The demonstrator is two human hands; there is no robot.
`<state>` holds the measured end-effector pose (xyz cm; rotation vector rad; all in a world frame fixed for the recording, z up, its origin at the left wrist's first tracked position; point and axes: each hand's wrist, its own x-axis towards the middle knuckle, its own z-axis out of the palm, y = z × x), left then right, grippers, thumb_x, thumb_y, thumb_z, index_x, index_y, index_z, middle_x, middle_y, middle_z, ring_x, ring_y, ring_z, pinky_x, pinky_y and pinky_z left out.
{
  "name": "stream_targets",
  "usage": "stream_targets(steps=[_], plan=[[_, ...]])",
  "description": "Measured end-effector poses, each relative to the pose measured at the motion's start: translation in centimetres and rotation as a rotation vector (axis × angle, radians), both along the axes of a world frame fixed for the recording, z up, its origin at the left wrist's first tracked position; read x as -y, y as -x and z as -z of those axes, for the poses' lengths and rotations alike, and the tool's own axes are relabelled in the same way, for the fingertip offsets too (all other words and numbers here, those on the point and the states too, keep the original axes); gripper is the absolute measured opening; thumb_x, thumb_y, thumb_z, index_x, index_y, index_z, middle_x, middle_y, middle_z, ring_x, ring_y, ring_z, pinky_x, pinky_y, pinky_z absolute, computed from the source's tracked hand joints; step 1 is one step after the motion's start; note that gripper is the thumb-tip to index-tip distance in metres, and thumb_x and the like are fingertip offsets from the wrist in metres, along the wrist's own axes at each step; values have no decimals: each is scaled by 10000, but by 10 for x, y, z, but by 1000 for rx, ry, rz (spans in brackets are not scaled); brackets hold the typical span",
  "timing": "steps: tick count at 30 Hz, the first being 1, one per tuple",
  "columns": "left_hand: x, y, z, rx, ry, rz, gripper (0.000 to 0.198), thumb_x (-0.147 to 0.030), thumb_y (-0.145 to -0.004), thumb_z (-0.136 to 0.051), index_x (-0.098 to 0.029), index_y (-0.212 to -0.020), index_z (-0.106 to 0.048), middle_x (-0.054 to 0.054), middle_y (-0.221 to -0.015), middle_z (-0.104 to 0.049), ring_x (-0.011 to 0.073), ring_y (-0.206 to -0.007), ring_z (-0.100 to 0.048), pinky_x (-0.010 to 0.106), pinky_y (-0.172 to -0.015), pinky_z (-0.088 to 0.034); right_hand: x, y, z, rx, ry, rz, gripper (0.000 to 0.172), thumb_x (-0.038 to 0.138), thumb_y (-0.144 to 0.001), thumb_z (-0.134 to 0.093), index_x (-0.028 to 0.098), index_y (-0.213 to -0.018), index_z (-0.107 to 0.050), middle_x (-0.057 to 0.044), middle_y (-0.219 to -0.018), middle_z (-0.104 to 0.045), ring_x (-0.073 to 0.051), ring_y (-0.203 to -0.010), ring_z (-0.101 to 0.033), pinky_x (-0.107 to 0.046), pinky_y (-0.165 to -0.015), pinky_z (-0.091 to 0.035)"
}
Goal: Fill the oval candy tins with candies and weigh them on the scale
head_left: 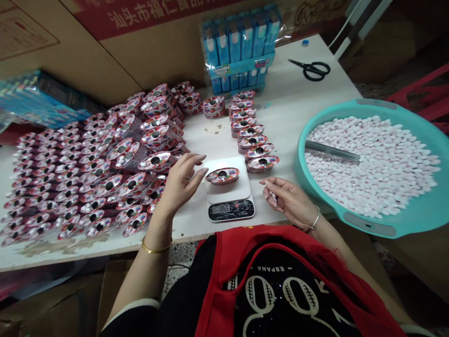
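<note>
A small oval red-and-white tin point(222, 176) with a dark round hole in its top stands on a white digital scale point(228, 199). Just left of the scale is my left hand point(184, 180), its fingers apart and nothing in them. To the scale's right, my right hand point(289, 200) is curled round a few small white candies, some showing between the fingers. A turquoise basin point(305, 175) to the right holds a heap of white candies point(379, 164). In it lies a grey metal bar-like tool point(331, 150), its kind unclear.
Many similar oval tins point(94, 175) crowd the table's left side, some stacked or tilted. A column of tins point(252, 140) stands behind the scale. Further back are a wrapped pack of blue boxes point(242, 42), black scissors point(314, 70) and large cardboard cartons point(122, 56).
</note>
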<state>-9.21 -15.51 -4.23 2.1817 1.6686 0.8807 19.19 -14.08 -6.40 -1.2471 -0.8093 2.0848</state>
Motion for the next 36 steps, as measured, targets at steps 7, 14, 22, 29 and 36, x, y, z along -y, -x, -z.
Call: stream_targets(steps=[7,14,22,29,36], plan=[[0,-4,4,-14,40,57,419,-364,-867,-602,-216,-1251,-529,92,-1114,-597,173,-984,-584,326,-845,-497,1,-1,-1,19,-11,19,319,413,-750,-725,174,-933,-619,30,-654,-559,-39,-448,-373,-206,-402,-175],[7,-23,19,-110,152,178,372,-292,-904,-536,-220,-1266,-497,83,-1090,-620,183,-973,-585,343,-845,-488,2,0,-1,23,-8,12,331,423,-745,-726,171,-929,-617,33,-655,-554,-32,-445,-373,-198,-404,-178],[9,-4,-5,-20,19,-37,371,-359,-894,-555,-221,-1237,-536,85,-1110,-618,188,-1021,-586,352,-889,-493,1,-1,2,7,-9,12,311,401,-745,-729,178,-921,-601,36,-655,-552,-40,-445,-369,-210,-404,-167],[12,10,-13,22,-57,-133,237,-301,-913,-521,-224,-1121,-605,51,-1022,-652,162,-940,-606,328,-869,-493,1,-1,3,16,-30,11,318,420,-753,-719,182,-931,-605,34,-661,-553,-43,-446,-370,-210,-400,-179],[14,-13,17,1,121,79,644,-419,-794,-683,-218,-1351,-428,113,-1194,-579,214,-1070,-565,371,-908,-478,2,3,1,28,-8,12,327,409,-730,-739,175,-919,-610,33,-652,-555,-37,-446,-376,-197,-400,-184]])
